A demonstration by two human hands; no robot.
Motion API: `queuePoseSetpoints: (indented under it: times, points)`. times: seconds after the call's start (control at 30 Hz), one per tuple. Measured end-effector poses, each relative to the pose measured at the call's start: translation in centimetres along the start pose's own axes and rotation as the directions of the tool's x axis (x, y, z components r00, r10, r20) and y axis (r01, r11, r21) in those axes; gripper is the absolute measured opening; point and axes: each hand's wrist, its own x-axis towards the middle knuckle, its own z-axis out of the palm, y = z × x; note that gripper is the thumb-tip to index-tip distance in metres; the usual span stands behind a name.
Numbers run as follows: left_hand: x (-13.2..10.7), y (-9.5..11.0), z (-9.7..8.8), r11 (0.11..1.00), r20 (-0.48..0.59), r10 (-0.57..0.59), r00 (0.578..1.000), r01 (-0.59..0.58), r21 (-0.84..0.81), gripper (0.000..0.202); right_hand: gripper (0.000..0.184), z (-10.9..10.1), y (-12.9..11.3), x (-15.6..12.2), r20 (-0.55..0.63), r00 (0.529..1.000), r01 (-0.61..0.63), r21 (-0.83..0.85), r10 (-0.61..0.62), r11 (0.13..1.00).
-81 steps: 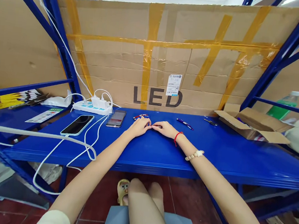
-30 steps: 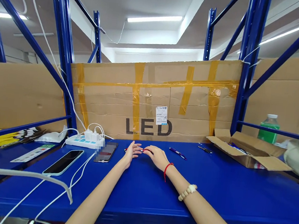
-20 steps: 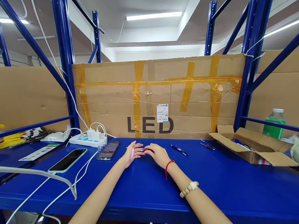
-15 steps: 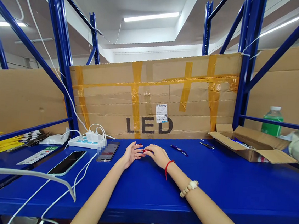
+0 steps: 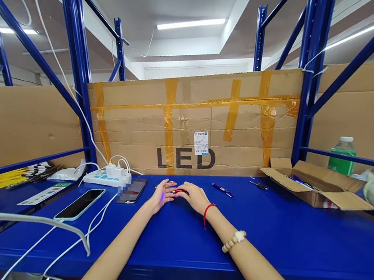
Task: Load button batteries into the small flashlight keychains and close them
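Note:
My left hand (image 5: pixel 160 198) rests above the blue table (image 5: pixel 177 237), palm turned up and inward, fingers stretched and apart. A purple spot of light shows on its palm. From the right comes my right hand (image 5: pixel 195 196), closed on a slim red pen (image 5: pixel 178 191) whose tip points at the left hand. Something thin and dark shows by the left fingertips, too small to make out. Behind and right of the hands lies a dark blue pen (image 5: pixel 223 190). A dark phone (image 5: pixel 134 191) lies left of the left hand.
A second phone (image 5: pixel 80 204) and a white power strip (image 5: pixel 108 176) with trailing white cables are at left. Keys (image 5: pixel 259 185) and an open cardboard box (image 5: pixel 313 198) holding pens are at right. A cardboard wall (image 5: pixel 135 125) closes the back; blue posts (image 5: pixel 308 81) flank it.
A purple light spot has appeared on my left palm. The red pen's tip now shows nearer that palm. The view has shifted slightly; both hands stay close together.

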Motion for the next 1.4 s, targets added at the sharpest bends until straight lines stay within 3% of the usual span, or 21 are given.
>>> queuePoseSetpoints:
  times: [1.4]
  points:
    - [-0.16, 0.06, 0.53, 0.999, -0.041, -0.002, 0.999, 0.003, 0.034, 0.036, 0.029, 0.63, 0.47, -0.03, 0.057, 0.998, 0.003, -0.022, -0.001, 1.000]
